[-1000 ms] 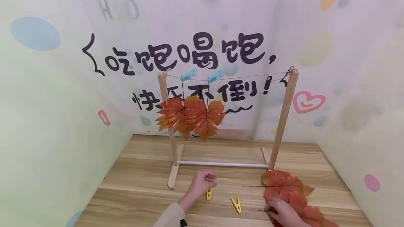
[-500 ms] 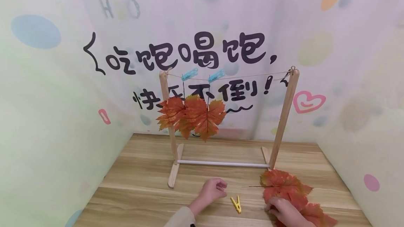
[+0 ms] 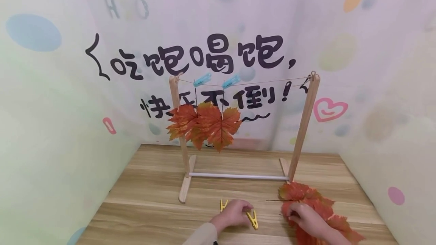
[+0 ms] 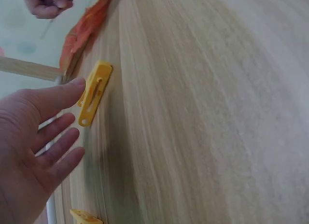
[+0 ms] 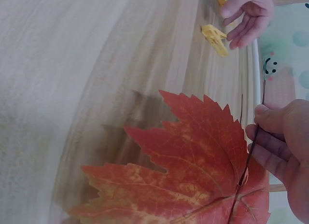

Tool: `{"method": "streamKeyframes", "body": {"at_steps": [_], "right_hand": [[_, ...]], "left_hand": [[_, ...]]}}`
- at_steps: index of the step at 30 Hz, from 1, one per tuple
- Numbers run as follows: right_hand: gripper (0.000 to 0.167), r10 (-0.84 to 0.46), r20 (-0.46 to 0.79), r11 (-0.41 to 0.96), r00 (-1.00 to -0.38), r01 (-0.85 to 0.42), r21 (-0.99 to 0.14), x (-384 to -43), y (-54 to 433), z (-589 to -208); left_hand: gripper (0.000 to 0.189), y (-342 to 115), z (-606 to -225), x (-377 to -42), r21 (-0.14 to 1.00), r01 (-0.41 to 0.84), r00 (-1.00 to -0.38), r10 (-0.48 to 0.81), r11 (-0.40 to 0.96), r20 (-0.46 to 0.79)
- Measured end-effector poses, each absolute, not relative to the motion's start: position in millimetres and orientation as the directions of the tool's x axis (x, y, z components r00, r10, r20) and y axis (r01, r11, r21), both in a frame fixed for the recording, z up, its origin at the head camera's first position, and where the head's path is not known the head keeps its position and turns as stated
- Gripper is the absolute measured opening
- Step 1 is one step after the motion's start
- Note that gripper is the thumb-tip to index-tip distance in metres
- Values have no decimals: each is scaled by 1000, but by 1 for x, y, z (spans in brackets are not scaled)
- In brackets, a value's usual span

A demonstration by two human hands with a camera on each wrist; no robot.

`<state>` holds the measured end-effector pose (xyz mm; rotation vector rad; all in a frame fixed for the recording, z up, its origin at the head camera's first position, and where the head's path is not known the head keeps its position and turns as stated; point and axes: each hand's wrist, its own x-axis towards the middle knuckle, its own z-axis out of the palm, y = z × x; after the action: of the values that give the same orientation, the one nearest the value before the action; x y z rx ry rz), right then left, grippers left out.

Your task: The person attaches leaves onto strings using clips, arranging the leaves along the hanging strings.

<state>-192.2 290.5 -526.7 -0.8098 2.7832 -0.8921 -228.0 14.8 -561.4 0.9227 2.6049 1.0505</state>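
My left hand (image 3: 235, 212), fingers loosely spread, reaches right beside a yellow clothespin (image 3: 252, 220) lying on the table. In the left wrist view its thumb tip overlaps that clothespin (image 4: 95, 94). A second yellow clothespin (image 3: 223, 204) lies behind the left hand, partly hidden by it. My right hand (image 3: 308, 218) pinches the dark stem of an orange-red artificial maple leaf (image 5: 188, 171) between thumb and fingers. Other maple leaves (image 3: 296, 192) lie beneath and around that hand at the table's right, one with its stem pointing left.
A wooden stand (image 3: 303, 131) with a white crossbar (image 3: 238, 176) is behind the hands. Across its top runs a thin string (image 3: 269, 81), where two blue clothespins (image 3: 231, 81) hold two hanging maple leaves (image 3: 219, 124). A printed curtain (image 3: 252, 18) backs the table (image 3: 143, 192).
My left hand has moved right, away from the left yellow clothespin and up to the other one. The right hand has stayed at the leaves, lifting the stem slightly.
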Motion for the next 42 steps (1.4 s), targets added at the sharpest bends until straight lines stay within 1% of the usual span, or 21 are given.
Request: {"method": "streamKeyframes", "body": {"at_steps": [4,7,10,12,16,23,28,30,33,38,42], "right_hand": [[13,-520,64,673,-852,-455,-583,-196,289,-525],[13,-521,84,666,-850,-466,-583,-197,288,-525],[11,-525,94,643,-846,-467,-607,-198,286,-526],[11,-526,87,629,-846,-456,-630,-198,285,-527],[11,-521,83,616,-850,-441,-652,-197,283,-531],[11,-530,130,587,-838,-473,-657,-198,282,-535],[8,-527,168,588,-833,-500,-636,-200,279,-533],[7,-527,189,586,-829,-515,-626,-201,277,-532],[6,-527,218,575,-821,-534,-619,-203,274,-527],[10,-521,219,570,-825,-528,-630,-207,271,-517],[10,-529,240,556,-814,-546,-627,-211,269,-509]], "left_hand": [[48,20,-567,-232,563,577,-751,656,592,80],[47,25,-569,-234,489,630,-725,682,603,93],[42,28,-570,-236,451,657,-708,700,604,95],[38,30,-570,-238,450,660,-705,703,602,95],[31,28,-573,-239,429,681,-698,704,593,136],[32,19,-573,-237,473,638,-739,657,608,152],[29,14,-567,-235,466,651,-726,671,600,151],[29,12,-566,-234,474,646,-725,676,598,136],[28,8,-563,-234,522,607,-739,667,599,94],[26,-2,-555,-236,579,546,-757,653,606,30],[22,-11,-547,-239,617,511,-768,640,599,16]]}}
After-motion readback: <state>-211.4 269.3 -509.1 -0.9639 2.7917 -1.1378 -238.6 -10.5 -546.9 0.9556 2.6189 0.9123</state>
